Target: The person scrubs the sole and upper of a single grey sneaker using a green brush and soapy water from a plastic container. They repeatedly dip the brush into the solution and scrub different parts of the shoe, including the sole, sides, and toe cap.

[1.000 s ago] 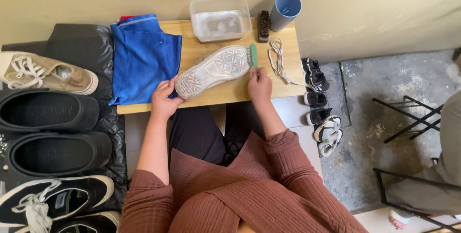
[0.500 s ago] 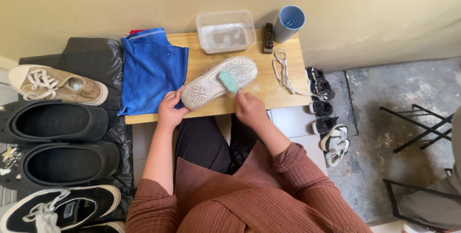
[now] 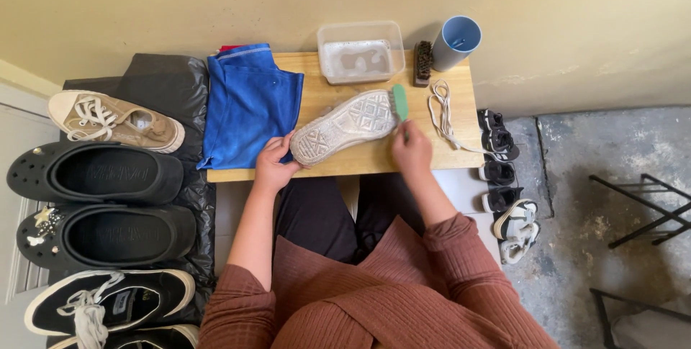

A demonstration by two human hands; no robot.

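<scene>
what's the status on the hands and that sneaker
Left hand grips heel of upturned sneaker. Right hand holds green brush at the toe end. Loose white laces beside it, nothing blocking.

Home setting, an entry or utility corner used for shoe care. Evidence: small wooden table (image 3: 360,162) against a plain cream wall (image 3: 216,3); worn, patchy concrete floor (image 3: 597,147); black plastic sheet (image 3: 165,83) bearing a tan sneaker (image 3: 115,120), two black clogs (image 3: 97,173) and black sneakers (image 3: 108,302); several small shoes (image 3: 504,176) lined beside the table; clear tub of cloudy water (image 3: 360,50), brush (image 3: 423,62), blue cup (image 3: 455,41), blue cloth (image 3: 248,108).
</scene>
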